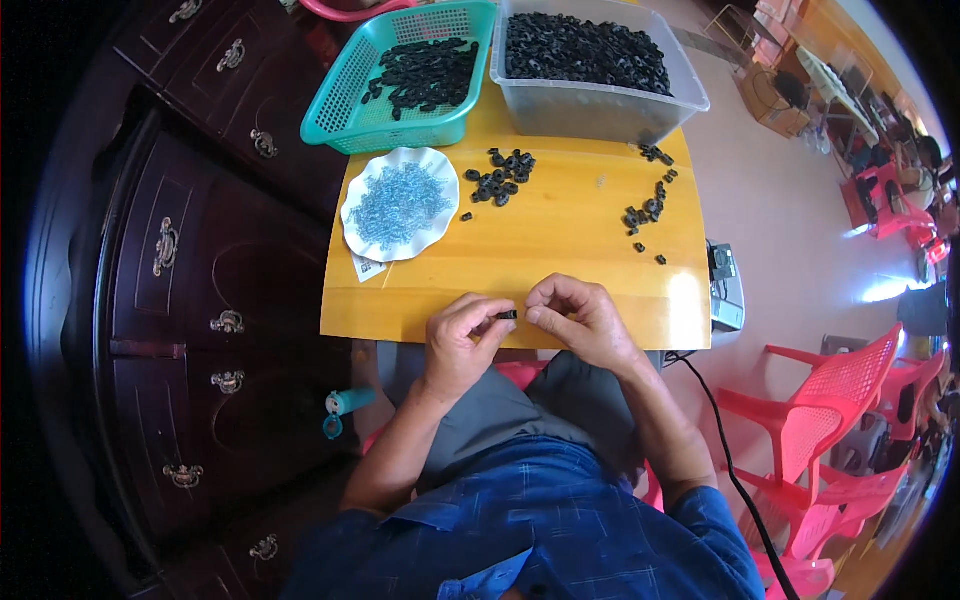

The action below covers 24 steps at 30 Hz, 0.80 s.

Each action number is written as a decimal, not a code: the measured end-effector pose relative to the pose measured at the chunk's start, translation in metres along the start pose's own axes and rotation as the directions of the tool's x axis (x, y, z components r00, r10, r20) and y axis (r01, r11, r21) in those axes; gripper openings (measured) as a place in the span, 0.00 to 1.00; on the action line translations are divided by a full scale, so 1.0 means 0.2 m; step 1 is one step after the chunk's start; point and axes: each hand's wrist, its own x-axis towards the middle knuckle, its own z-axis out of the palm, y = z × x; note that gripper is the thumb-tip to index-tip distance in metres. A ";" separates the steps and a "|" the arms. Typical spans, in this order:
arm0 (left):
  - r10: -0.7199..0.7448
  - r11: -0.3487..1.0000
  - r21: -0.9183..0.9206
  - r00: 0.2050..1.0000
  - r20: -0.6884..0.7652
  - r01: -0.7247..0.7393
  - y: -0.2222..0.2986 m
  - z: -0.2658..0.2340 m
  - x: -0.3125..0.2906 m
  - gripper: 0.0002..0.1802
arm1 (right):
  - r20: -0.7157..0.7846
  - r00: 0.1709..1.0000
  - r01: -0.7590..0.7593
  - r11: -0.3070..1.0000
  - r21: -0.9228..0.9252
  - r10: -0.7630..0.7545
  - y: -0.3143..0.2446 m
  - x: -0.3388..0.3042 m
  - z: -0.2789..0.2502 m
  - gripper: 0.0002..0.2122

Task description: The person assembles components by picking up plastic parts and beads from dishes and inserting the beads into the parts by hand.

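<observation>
With 12 pointing away from the person and the table's middle as the clock's centre, a dark cabinet (285, 215) fills 9 o'clock. The yellow table (560, 235) stands right in front of the lap. Pink chairs (835, 410) are at 4 o'clock, well apart from the table. On the table, a clear tub (590, 122) full of black parts sits at 1 o'clock, and just beside it, at 11, a green basket (325, 112) holds a thinner layer of dark parts. A white plate (433, 240) heaped with tiny blue bits (400, 205) lies between 9 and 10, near the basket.

Both hands are at the near edge. The left hand (462, 345), at 7 o'clock, pinches a black piece (509, 315) between thumb and forefinger, the piece at 6. The right hand (585, 318), at 5, has its thumb and forefinger tips close together, near the piece; whether they meet or grip anything, I cannot tell. Smallest are the loose parts: a cluster (500, 180) at 11, near the plate, and a broken trail (652, 210) between 2 and 3
</observation>
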 end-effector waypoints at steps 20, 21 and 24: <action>-0.109 0.981 -0.158 0.994 0.014 0.110 -0.05 0.04 -0.03 0.07 | -0.003 1.000 0.009 0.999 0.052 -0.009 0.03 0.00 0.03 0.05; -0.126 0.973 -0.189 0.991 0.040 0.131 -0.05 0.04 -0.03 0.07 | 0.033 0.999 0.018 0.991 0.132 -0.023 0.03 0.00 0.02 0.05; -0.140 0.961 -0.229 0.987 0.078 0.154 -0.05 0.03 -0.04 0.07 | 0.177 0.983 -0.102 0.956 0.275 0.054 0.06 0.02 0.01 0.06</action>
